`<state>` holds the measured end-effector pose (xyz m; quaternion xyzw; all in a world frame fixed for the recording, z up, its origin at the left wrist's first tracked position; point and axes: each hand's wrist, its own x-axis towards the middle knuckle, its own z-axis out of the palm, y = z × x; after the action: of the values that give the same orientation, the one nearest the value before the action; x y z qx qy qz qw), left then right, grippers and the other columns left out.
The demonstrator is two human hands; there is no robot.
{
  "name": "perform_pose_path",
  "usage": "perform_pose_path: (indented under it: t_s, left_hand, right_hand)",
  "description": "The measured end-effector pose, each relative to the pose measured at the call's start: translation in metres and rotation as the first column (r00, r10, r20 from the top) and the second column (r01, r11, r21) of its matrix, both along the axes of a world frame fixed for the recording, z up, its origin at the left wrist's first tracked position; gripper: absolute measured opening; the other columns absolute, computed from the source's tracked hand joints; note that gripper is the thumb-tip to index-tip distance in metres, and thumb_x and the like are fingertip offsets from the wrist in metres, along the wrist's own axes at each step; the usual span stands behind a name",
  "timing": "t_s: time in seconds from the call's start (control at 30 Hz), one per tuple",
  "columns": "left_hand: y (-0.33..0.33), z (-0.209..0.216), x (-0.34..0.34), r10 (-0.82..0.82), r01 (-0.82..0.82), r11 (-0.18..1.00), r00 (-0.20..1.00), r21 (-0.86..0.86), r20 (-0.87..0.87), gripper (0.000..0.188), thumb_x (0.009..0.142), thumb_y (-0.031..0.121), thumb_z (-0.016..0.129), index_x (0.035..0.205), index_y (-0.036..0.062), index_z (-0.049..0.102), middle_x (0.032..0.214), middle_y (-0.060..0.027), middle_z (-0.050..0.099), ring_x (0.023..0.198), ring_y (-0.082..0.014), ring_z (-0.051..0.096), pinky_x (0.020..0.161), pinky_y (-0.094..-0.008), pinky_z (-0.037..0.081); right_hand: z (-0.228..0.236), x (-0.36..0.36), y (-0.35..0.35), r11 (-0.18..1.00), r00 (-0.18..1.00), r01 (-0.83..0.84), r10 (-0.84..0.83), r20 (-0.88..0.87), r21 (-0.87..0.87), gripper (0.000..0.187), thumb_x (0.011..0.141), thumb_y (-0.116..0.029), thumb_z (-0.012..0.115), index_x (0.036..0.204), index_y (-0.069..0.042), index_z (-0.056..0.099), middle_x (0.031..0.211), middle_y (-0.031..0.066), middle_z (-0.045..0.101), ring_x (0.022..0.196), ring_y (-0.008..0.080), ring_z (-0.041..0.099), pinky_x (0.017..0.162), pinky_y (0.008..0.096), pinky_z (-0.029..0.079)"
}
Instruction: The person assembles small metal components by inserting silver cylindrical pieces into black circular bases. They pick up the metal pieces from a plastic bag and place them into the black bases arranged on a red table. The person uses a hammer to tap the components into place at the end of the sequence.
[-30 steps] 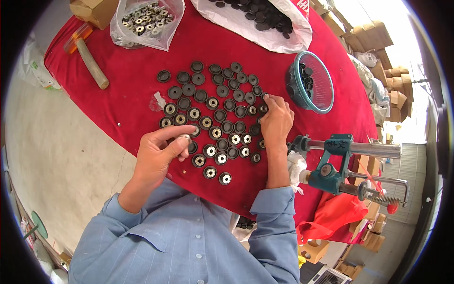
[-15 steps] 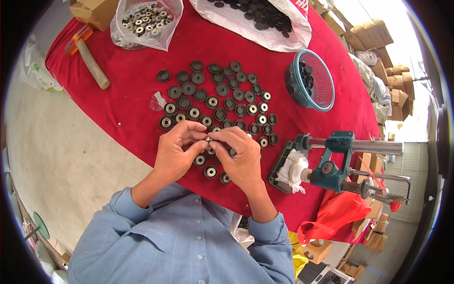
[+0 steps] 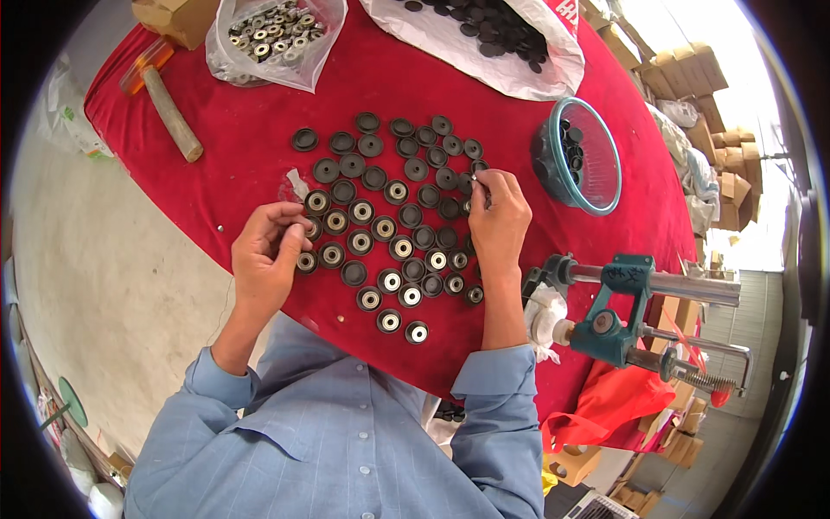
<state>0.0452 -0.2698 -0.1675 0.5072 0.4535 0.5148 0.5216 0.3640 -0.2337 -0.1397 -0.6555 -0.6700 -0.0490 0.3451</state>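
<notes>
Discs [image 3: 393,216] lie on the table [image 3: 251,147], bowl [image 3: 581,156] right, press [image 3: 627,307] nearer right.

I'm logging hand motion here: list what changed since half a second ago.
The hands parted. The right hand moved up and right to the black discs at the spread's right edge, pinching something small. The left hand shifted left to the discs at the left edge. Basket, bags and clamp tool stayed.

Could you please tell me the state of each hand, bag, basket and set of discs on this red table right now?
left hand: fingers curled at the left edge of the discs, on a small part.
right hand: pinching a small part at the discs' right edge.
black discs: laid flat in rows, some with silver centres.
clear bag: open, holding metal rings.
white bag: open, holding black discs.
teal basket: tilted, partly filled.
</notes>
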Motion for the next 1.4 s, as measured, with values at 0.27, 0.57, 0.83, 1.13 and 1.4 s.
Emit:
perform_pose_path:
  t_s: [0.27,0.57,0.83,1.13,1.4]
  left_hand:
    - [0.002,0.004,-0.007,0.038,-0.038,0.999,0.999,-0.02,0.014,0.022,0.106,-0.001,0.058,0.128,-0.0002,0.061,0.107,-0.0076,0.071,0.087,-0.0099,0.065,0.078,-0.0238,0.054]
    - [0.05,0.058,-0.024,0.139,-0.093,0.959,0.978,0.268,-0.155,0.022,0.106,0.0,0.058,0.127,-0.001,0.063,0.107,-0.0069,0.071,0.09,-0.0097,0.067,0.081,-0.0241,0.055]
    - [0.211,0.099,-0.043,0.407,0.215,0.786,0.526,0.58,-0.747,0.024,0.104,0.018,0.063,0.116,0.0,0.073,0.115,-0.0206,0.076,0.1,-0.0309,0.074,0.088,-0.0411,0.057]
    - [0.301,0.052,-0.016,0.203,0.287,0.944,-0.115,0.163,-0.972,0.057,0.099,0.044,0.055,0.131,-0.0026,0.061,0.129,-0.0337,0.066,0.12,-0.05,0.064,0.104,-0.0579,0.052]
    - [0.298,0.044,-0.011,0.247,0.377,0.908,-0.13,0.183,-0.96,0.054,0.103,0.05,0.054,0.134,0.0066,0.061,0.135,-0.0256,0.066,0.124,-0.0479,0.064,0.099,-0.0638,0.054]
  right_hand:
    - [-0.01,-0.002,-0.003,0.997,0.989,-0.042,0.051,0.138,-0.072,0.012,0.09,-0.001,0.072,0.101,-0.002,0.073,0.107,0.0099,0.073,0.101,0.0323,0.07,0.088,0.0443,0.058]
    - [-0.014,-0.02,-0.023,0.997,0.908,0.073,-0.051,0.417,-0.037,0.03,0.084,0.004,0.066,0.111,-0.003,0.077,0.114,0.0075,0.075,0.107,0.0284,0.07,0.095,0.0439,0.054]
    - [-0.011,0.002,-0.023,0.981,0.983,0.071,-0.037,0.183,-0.181,0.036,0.088,0.001,0.067,0.123,-0.006,0.074,0.131,0.0104,0.072,0.119,0.0302,0.068,0.1,0.0477,0.05]
    - [0.035,-0.016,-0.082,0.998,0.978,0.056,-0.061,-0.199,-0.034,0.034,0.092,0.003,0.065,0.124,-0.002,0.072,0.129,0.0178,0.07,0.119,0.0371,0.067,0.102,0.0476,0.054]
    - [0.017,-0.008,-0.099,0.995,0.933,0.073,-0.046,-0.358,0.063,0.028,0.092,0.008,0.065,0.115,-0.001,0.076,0.117,0.0163,0.073,0.103,0.0306,0.073,0.085,0.0391,0.06]
